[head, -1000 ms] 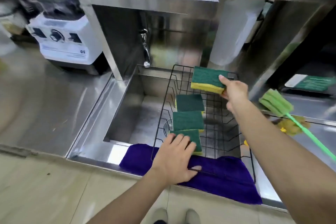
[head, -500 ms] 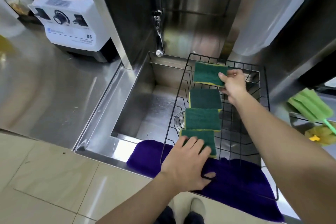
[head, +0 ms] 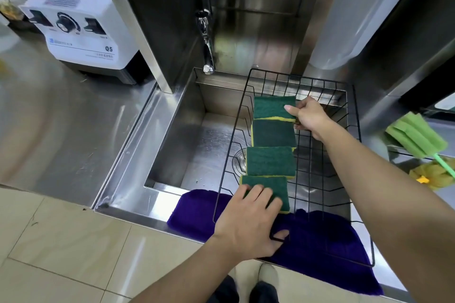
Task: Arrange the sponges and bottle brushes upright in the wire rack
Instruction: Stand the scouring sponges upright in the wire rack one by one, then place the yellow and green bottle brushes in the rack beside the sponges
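A black wire rack (head: 354, 115) sits over the right half of a steel sink. Several green-and-yellow sponges stand in a row along its left side. My right hand (head: 309, 117) grips the farthest sponge (head: 270, 107) at its right edge, low between the rack's wires. My left hand (head: 248, 224) rests on the rack's near rim, fingers against the nearest sponge (head: 268, 186), thumb hooked under the wire. A green bottle brush (head: 416, 139) lies on the counter to the right, beside a yellow brush (head: 433, 174).
The sink basin (head: 197, 145) lies open left of the rack, with a tap (head: 208, 56) above it. A purple cloth (head: 320, 241) hangs over the sink's front edge under the rack. A white blender base (head: 78, 34) stands on the left counter.
My right hand has brought the far sponge down from above the rack's back edge into the row behind the others. My left hand has stayed on the rack's near rim.
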`<state>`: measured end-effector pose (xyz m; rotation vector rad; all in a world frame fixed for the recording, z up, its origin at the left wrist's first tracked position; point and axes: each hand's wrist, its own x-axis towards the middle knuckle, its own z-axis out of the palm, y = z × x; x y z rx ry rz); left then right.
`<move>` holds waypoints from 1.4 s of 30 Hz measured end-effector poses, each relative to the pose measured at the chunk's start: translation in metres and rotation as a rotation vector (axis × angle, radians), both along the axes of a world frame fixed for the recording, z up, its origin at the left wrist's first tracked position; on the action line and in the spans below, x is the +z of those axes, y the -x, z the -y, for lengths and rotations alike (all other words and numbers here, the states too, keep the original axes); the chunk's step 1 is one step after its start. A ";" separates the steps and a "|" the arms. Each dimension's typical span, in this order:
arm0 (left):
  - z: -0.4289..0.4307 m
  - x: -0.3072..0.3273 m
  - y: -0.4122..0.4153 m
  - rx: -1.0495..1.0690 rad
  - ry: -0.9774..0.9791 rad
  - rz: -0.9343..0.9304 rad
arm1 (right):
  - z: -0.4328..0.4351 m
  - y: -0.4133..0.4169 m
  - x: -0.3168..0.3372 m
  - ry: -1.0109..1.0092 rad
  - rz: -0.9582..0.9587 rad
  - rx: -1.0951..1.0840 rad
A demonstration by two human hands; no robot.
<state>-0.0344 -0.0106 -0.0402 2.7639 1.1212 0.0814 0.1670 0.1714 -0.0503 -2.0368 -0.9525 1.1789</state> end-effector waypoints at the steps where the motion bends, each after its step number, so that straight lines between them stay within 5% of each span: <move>1: 0.000 0.000 0.000 0.001 0.003 0.001 | 0.000 0.000 0.000 0.012 0.009 0.013; 7: 0.001 0.001 0.000 0.008 0.007 0.001 | 0.009 0.005 -0.005 0.114 -0.134 0.017; 13: 0.001 0.002 0.000 0.018 0.014 -0.003 | 0.011 0.011 -0.011 0.061 -0.058 -0.108; 29: 0.001 0.001 0.001 -0.014 -0.007 0.017 | 0.041 0.009 0.014 -0.009 0.012 0.060; 42: 0.032 0.007 -0.065 -0.195 -0.030 -0.120 | 0.135 -0.084 0.062 -0.192 0.207 -0.380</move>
